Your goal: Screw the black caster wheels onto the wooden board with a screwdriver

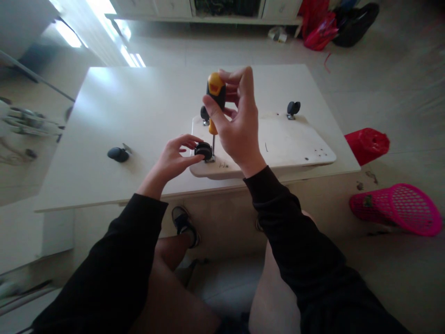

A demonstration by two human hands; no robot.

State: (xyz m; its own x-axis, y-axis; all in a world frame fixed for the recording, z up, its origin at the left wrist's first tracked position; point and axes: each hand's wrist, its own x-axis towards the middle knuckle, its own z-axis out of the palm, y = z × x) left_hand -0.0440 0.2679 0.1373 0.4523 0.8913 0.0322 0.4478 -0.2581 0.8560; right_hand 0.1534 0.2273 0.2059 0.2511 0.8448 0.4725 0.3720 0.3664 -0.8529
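Note:
My right hand (238, 113) is closed round the handle of a yellow and black screwdriver (216, 90), which stands upright. Its shaft points down at the metal plate of a black caster wheel (203, 150) on the near left corner of a white board (278, 144). With thumb and fingers, my left hand (175, 155) grips that caster. Partly hidden behind the screwdriver is another caster (204, 113) at the board's far left corner. A third caster (294, 109) stands at the far right. The screw under the tip is too small to make out.
A loose caster (118, 154) lies on the white table (153, 106), left of the board. On the floor to the right are a tipped pink basket (396, 208) and a red bag (368, 144). A white cabinet (225, 11) stands beyond the table.

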